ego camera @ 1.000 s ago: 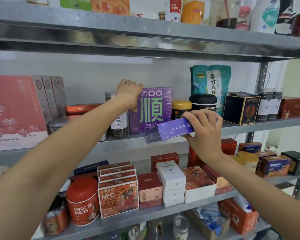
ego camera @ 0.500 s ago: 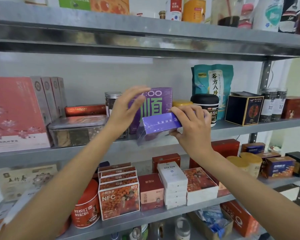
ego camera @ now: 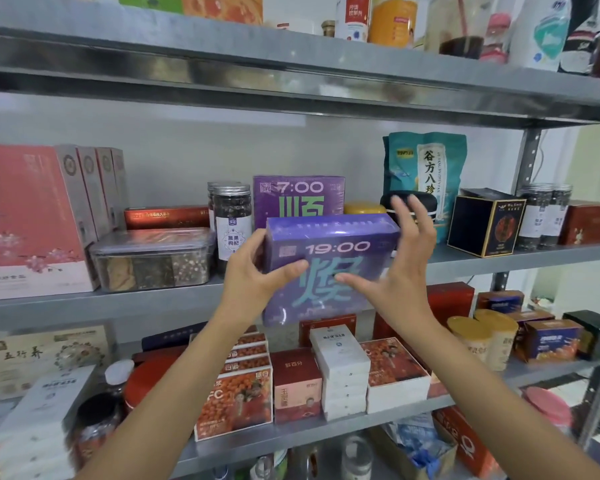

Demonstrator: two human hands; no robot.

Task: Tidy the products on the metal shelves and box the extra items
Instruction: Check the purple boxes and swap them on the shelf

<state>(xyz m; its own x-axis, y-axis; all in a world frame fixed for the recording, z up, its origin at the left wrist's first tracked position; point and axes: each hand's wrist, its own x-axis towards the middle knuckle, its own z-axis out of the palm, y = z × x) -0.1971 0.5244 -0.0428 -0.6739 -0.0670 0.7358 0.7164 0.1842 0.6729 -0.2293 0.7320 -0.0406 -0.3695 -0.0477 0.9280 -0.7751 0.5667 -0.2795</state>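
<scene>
A purple "19:00" box (ego camera: 333, 244) in shiny wrap is held upright, front face toward me, just in front of the middle metal shelf (ego camera: 84, 306). My left hand (ego camera: 246, 275) grips its left edge, thumb on the front and fingers behind. Against the box's right side is my right hand (ego camera: 395, 271), its fingers straight and spread and its thumb touching the front face. Behind it a matching purple "7:00" box (ego camera: 298, 195) stands upright on the shelf, its lower half hidden.
On the middle shelf stand dark jars (ego camera: 232, 223), a clear lidded container (ego camera: 149, 261), pink boxes (ego camera: 25, 220), a teal bag (ego camera: 426, 171) and a black box (ego camera: 482, 223). The lower shelf (ego camera: 326, 427) is packed with several red, white and orange boxes.
The 19:00 box has turned from edge-on to front-facing. My left hand left the 7:00 box and took the 19:00 box's left edge. My right hand's fingers opened and spread.
</scene>
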